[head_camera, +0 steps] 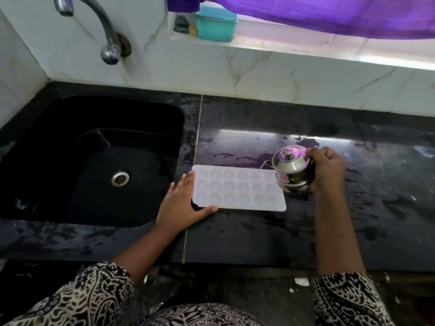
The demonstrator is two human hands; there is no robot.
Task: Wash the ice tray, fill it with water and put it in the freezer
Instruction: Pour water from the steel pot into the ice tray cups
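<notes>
A white ice tray [237, 188] with several shaped cells lies flat on the wet black counter [259, 231], just right of the sink. My left hand [182, 205] lies flat against the tray's left end, fingers straight, thumb along its near edge. My right hand [328, 169] grips a small lidded steel pot [292, 169] at the tray's far right corner. The pot is tilted left and a thin stream of water runs from its spout into the tray.
A black sink [94, 161] with a steel drain [120, 178] lies to the left, under a wall tap [94, 22]. A teal box [216, 23] stands on the window ledge below a purple curtain [329, 15]. Water drops spot the counter.
</notes>
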